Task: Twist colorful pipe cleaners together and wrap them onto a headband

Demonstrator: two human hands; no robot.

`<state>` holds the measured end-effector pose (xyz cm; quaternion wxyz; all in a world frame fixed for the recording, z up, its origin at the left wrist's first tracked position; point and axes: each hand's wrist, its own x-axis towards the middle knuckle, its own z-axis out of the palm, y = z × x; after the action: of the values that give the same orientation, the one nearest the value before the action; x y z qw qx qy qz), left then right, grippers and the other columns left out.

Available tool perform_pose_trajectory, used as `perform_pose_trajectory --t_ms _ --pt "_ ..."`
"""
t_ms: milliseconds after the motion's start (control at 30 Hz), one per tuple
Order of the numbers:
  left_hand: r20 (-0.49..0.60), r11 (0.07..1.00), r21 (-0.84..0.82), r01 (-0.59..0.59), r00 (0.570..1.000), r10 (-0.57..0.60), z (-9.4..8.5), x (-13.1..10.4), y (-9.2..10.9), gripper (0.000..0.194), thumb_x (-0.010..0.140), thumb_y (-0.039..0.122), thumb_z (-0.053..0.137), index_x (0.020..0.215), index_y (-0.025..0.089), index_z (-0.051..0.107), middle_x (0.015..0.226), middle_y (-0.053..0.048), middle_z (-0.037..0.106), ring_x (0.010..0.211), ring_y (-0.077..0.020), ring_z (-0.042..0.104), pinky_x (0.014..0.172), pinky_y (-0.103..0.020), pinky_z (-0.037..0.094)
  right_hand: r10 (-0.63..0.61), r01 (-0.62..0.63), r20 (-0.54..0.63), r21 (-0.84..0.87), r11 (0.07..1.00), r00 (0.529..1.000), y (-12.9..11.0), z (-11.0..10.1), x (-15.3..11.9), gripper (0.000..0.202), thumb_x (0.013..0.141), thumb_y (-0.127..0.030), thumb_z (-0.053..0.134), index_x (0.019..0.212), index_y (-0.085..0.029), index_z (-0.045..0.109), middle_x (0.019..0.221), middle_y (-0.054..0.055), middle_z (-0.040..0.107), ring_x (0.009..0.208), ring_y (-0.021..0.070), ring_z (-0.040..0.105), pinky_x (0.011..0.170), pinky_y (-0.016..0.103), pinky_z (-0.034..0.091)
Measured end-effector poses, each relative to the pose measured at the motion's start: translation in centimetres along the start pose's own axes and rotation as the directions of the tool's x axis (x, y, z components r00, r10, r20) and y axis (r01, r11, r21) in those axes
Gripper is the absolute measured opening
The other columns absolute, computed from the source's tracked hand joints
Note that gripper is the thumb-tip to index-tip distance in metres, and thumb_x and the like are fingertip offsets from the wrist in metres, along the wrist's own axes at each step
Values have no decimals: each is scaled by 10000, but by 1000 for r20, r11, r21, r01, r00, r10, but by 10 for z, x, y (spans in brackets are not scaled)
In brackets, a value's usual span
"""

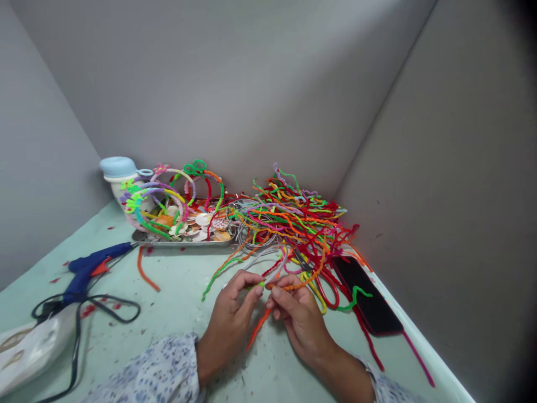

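My left hand (pixel 235 310) pinches the green end of a fuzzy pipe cleaner between thumb and forefinger, low in the middle of the head view. Close on its right, my right hand (pixel 298 313) is closed on an orange pipe cleaner (pixel 300 285), which curves up to the right. The fingertips of both hands nearly meet where green and orange come together. An orange-red strand (pixel 258 330) hangs down between the hands. A pale grey strand (pixel 280 266) rises behind the fingertips. How the strands join is hidden by the fingers.
Behind lies a heap of coloured pipe cleaners (pixel 293 215) with wire loops. A metal tray (pixel 184 243) holds shells and decorated hoops beside a blue-lidded bottle (pixel 118 168). A blue glue gun (pixel 86 271) with its cord is left; scissors (pixel 329 288) and a phone (pixel 373 305) are right.
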<state>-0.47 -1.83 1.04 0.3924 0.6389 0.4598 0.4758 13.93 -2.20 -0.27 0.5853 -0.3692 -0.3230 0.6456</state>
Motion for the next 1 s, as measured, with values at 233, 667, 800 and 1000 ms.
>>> perform_pose_trajectory --t_ms 233,667,800,1000 --pt "-62 997 54 -64 996 67 -1 2 2 108 906 242 533 931 195 626 875 -14 640 850 -159 592 785 -258 445 -87 92 33 -181 979 996 3 -6 -2 274 744 -367 764 872 -187 602 638 -16 672 566 88 607 520 172 458" --pt "-61 981 120 -153 985 161 -3 2 4 106 898 220 542 905 198 645 881 -18 662 870 -168 613 805 -278 458 -206 189 -2 -391 901 979 0 -4 -4 246 771 -392 712 900 -196 639 684 4 662 566 124 600 540 233 498" --pt "-58 981 129 -141 987 150 -3 1 7 106 896 220 546 916 196 647 893 -26 666 883 -175 611 818 -286 459 -288 267 27 -464 845 957 1 -7 -4 155 813 -347 678 889 -212 670 780 21 665 612 133 611 564 244 504" --pt "-66 987 145 -61 995 71 -3 0 5 118 890 252 565 935 195 658 927 -37 681 911 -190 618 839 -306 462 -437 430 144 -599 675 888 2 -11 -6 64 845 -252 639 889 -230 681 866 31 641 770 163 621 681 272 512"
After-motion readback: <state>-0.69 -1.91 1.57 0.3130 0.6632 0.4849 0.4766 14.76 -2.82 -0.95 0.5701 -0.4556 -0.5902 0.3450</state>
